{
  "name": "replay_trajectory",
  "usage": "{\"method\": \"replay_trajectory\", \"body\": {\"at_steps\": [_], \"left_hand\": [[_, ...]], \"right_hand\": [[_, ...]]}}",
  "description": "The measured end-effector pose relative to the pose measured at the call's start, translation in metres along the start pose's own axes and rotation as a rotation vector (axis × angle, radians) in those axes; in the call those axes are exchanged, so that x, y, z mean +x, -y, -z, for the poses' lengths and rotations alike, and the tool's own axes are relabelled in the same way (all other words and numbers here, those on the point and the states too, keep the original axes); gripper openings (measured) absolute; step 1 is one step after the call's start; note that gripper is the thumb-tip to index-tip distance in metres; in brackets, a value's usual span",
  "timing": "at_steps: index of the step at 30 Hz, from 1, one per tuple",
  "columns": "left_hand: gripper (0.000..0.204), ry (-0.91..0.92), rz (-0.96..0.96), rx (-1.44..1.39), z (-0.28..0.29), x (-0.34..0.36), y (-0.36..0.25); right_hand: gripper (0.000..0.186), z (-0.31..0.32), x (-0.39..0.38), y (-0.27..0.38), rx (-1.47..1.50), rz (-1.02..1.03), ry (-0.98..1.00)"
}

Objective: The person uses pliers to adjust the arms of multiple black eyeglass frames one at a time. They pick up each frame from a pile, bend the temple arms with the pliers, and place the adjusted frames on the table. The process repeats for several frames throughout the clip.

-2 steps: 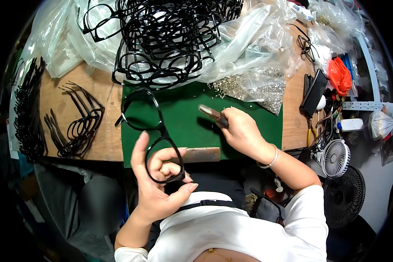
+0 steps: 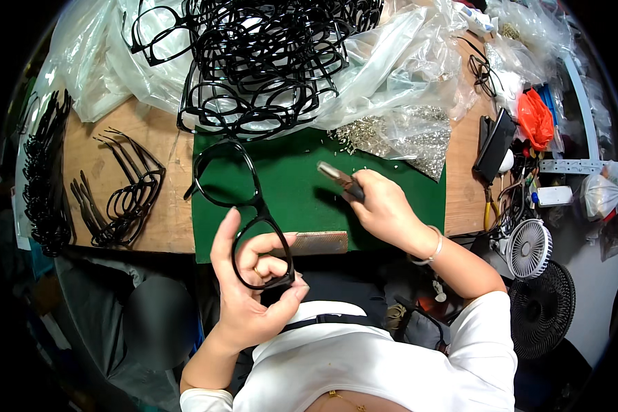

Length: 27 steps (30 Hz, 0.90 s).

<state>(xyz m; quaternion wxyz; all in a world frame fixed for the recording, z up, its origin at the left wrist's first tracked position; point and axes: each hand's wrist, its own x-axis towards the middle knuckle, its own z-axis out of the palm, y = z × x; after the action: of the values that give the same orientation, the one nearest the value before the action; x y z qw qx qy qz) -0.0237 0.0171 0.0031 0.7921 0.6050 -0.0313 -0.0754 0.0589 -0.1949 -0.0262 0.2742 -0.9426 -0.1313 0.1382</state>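
A black eyeglass frame point(image 2: 257, 206) hangs raised in front of me, its upper rim over the green mat point(image 2: 302, 202). My left hand point(image 2: 239, 312) is closed on its near end, pinched between thumb and fingers. The index finger points up beside the lower rim. Both rims look see-through, and a short black part juts from the far end. Above the mat, my right hand point(image 2: 386, 206) wraps round the dark handles of what look like pliers point(image 2: 338, 180), metal tip pointing to the far left. The tool touches neither the frame nor the mat.
Many black eyeglass frames point(image 2: 264, 69) are heaped on plastic sheeting at the back. A clear bag of small metal parts point(image 2: 419, 141) spills onto the mat. Black temple arms point(image 2: 48, 178) and several frames point(image 2: 134, 196) lie left. A textured metal bar point(image 2: 319, 242) sits at the front edge.
My right hand and the tool have shifted slightly to the right. My left thumb has come a little nearer the frame's end, which stays in the same grip.
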Motion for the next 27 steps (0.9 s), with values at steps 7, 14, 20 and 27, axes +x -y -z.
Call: {"method": "replay_trajectory", "body": {"at_steps": [7, 14, 20, 27], "left_hand": [[0.084, -0.115, -0.144, 0.281, -0.025, 0.009, 0.009], [0.084, -0.146, -0.152, 0.346, -0.028, 0.007, 0.012], [0.082, -0.018, 0.010, 0.159, -0.018, 0.013, -0.002], [0.080, 0.089, 0.032, 0.085, -0.006, 0.012, -0.013]], "right_hand": [[0.012, 0.016, -0.031, 0.054, 0.822, 0.027, 0.159], [0.017, 0.000, -0.031, 0.059, 1.077, -0.064, 0.188], [0.021, 0.015, -0.016, 0.053, 1.127, -0.224, 0.587], [0.020, 0.030, -0.010, 0.065, 1.021, -0.037, 0.669]]}}
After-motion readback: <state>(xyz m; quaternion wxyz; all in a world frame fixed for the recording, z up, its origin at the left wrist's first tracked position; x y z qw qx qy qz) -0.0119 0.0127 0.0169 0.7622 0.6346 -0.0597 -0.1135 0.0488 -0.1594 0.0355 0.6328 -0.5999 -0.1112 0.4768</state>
